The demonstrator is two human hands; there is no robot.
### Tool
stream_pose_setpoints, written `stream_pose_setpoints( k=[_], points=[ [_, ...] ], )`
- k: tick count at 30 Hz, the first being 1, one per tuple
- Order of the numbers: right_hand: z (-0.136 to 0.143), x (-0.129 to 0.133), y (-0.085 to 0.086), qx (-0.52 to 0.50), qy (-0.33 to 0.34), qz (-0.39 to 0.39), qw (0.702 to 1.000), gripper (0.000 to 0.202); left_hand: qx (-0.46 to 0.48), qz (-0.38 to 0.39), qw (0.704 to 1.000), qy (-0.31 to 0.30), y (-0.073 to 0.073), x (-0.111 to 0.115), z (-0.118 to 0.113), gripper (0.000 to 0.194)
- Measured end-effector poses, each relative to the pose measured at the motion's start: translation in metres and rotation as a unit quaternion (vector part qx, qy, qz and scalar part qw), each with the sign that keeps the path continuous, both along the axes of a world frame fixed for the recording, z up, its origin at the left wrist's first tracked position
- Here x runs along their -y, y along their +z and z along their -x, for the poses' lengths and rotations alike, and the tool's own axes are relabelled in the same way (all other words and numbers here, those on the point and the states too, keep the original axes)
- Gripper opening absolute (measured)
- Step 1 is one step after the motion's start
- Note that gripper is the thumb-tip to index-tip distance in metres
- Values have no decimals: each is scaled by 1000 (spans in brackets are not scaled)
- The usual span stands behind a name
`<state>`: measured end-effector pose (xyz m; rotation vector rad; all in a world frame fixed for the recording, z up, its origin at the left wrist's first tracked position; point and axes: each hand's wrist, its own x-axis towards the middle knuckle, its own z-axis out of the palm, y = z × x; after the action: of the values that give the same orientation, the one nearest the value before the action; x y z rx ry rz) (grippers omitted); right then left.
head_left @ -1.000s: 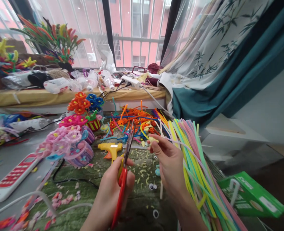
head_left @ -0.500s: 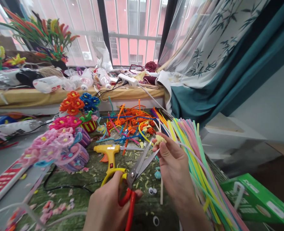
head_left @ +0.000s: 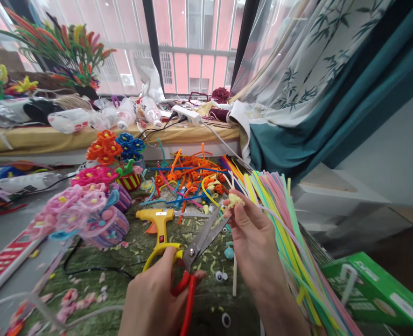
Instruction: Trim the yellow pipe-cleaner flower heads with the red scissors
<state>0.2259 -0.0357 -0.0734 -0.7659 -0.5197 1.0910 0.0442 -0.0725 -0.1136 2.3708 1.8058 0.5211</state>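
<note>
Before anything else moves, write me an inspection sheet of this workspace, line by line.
Surface: green tabletop, strewn with yellowish clippings.
Job's things: scissors, blades open; pale-yellow piece at their tips.
Clutter: glue gun, googly eyes, fuzzy stems.
Hands: left hand grips the scissors; right hand pinches the piece.
Cables: black cable left of the scissors; white cable at near left.
Surroundings: window ahead, curtain right.

Open scissors (head_left: 191,252), handles yellow and red, slant up toward a fuzzy pale-yellow piece (head_left: 234,201).
</note>
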Motion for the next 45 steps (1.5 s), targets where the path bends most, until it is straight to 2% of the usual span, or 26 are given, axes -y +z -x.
stream_pose_setpoints(
  k=[7,11,19,28,38,45],
  points=[
    [2,1,2,23,-6,8,1000,24,5,7,1000,-1,5,1,-5,37],
    [2,1,2,46,-10,-2,999,22,16,30,999,6,7,0,-7,34],
    [2,1,1,47,-3,-1,999,21,12,17,1000,-11,8,1,-5,32],
    [2,1,1,32,-4,0,999,21,17,33,999,-2,4,3,-2,35],
    [2,1,1,30,-3,4,1000,22,6,27,1000,-10,6,1,-5,29],
    [3,1,1,25,0,4,1000,23,11,10,1000,-13,1,1,-3,30]
  ],
)
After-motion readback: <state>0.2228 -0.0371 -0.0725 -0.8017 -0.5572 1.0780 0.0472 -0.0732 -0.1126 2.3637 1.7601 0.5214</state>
